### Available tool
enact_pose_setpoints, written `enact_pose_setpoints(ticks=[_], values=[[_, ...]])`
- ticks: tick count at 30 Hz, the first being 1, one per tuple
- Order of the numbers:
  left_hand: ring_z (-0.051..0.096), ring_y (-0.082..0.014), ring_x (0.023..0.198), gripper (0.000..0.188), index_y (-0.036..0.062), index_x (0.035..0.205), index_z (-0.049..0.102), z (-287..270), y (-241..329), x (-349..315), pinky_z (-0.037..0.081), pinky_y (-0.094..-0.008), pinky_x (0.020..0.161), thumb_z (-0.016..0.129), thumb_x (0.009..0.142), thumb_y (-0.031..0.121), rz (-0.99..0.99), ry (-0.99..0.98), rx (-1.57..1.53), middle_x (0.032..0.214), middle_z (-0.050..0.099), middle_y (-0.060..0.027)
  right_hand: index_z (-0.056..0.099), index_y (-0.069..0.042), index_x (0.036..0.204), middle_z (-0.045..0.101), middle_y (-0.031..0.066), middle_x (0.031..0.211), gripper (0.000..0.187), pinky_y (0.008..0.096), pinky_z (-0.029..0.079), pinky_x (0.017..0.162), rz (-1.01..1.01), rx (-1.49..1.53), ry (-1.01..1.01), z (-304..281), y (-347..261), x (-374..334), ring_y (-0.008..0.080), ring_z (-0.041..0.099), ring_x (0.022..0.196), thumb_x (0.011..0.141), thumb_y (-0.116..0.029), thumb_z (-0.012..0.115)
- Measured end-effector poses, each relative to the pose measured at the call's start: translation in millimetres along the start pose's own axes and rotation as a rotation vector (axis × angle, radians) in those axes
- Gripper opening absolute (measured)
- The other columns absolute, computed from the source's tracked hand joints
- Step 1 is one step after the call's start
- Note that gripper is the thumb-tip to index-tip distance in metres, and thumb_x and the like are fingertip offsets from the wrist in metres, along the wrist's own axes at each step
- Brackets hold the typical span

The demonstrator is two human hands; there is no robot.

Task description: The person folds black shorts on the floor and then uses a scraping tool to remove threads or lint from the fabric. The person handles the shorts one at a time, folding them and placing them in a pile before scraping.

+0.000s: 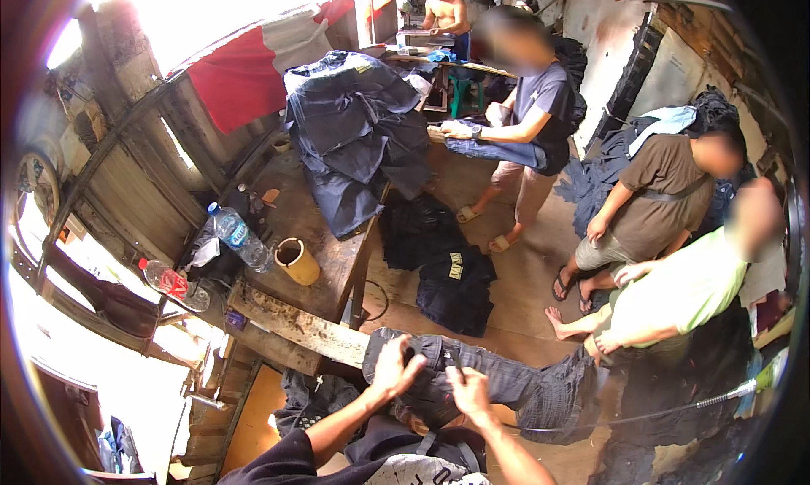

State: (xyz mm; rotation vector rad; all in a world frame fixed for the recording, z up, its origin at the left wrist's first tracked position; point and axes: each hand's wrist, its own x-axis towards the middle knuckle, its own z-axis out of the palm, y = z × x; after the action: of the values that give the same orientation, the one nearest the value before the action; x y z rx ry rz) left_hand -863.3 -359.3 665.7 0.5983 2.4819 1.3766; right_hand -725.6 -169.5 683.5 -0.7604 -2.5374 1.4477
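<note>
Grey jeans (506, 384) look soft, floppy, bit heavy. Left hand (395, 369) fingers spread on waist; right hand (467, 390) pinches cloth. Best grip: thick waistband under fingertips.

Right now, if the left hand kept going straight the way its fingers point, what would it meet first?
The left hand points up and slightly right, lying on the grey jeans. Straight on, past the waistband, it would probably meet the wooden table's leg, then the dark folded jeans on the floor; depth is unclear.
</note>
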Motion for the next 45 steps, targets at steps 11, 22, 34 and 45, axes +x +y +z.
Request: enact_pose_setpoints(ticks=[11, 22, 34, 45], values=[[0.076, -0.0312, 0.114, 0.094, -0.0015, 0.161, 0.046, -47.2, -40.3, 14.4, 0.061, -0.0451, 0.099, 0.095, 0.082, 0.017, -0.566, -0.478, -0.541, 0.128, 0.077, -0.0174, 0.066, -0.016, 0.15, 0.056, 0.0085, 0.165, 0.058, 0.0641, 0.028, 0.131, -0.518, -0.436, -0.039, -18.1, 49.4, -5.8, 0.0344, 0.046, 0.156, 0.093, -0.011, 0.077], [0.062, -0.0192, 0.06, 0.027, 0.0088, 0.107, 0.078, 25.0, -230.4, 42.2, 0.056, -0.0344, 0.058, 0.054, 0.108, 0.02, -1.016, -0.692, -0.871, 0.087, 0.073, -0.0055, 0.057, -0.009, 0.158, 0.052, 0.0109, 0.169, 0.052, 0.0583, 0.023, 0.134, -0.392, -0.364, -0.156, -17.3, 54.3, 13.3, 0.0326, 0.04, 0.162, 0.108, -0.022, 0.063], [0.07, -0.014, 0.09, 0.019, 0.0014, 0.113, 0.079, 65.5, -152.2, 76.3, 0.058, -0.0319, 0.081, 0.067, 0.102, 0.01, 0.128, -0.561, -0.479, 0.101, 0.079, -0.0006, 0.051, -0.006, 0.163, 0.042, 0.0116, 0.176, 0.056, 0.0582, 0.015, 0.136, -0.483, -0.396, -0.207, -10.7, 60.3, 31.1, 0.0337, 0.029, 0.167, 0.108, -0.012, 0.057], [0.077, -0.0225, 0.1, 0.032, 0.0009, 0.124, 0.071, -96.2, -57.0, 71.8, 0.061, -0.0356, 0.091, 0.065, 0.093, -0.004, -0.216, 0.486, -0.32, 0.111, 0.079, -0.0149, 0.046, -0.018, 0.168, 0.032, 0.0052, 0.181, 0.063, 0.0598, 0.013, 0.137, -0.447, -0.495, -0.376, 6.8, 33.7, 52.4, 0.0327, 0.025, 0.168, 0.107, -0.023, 0.062]])
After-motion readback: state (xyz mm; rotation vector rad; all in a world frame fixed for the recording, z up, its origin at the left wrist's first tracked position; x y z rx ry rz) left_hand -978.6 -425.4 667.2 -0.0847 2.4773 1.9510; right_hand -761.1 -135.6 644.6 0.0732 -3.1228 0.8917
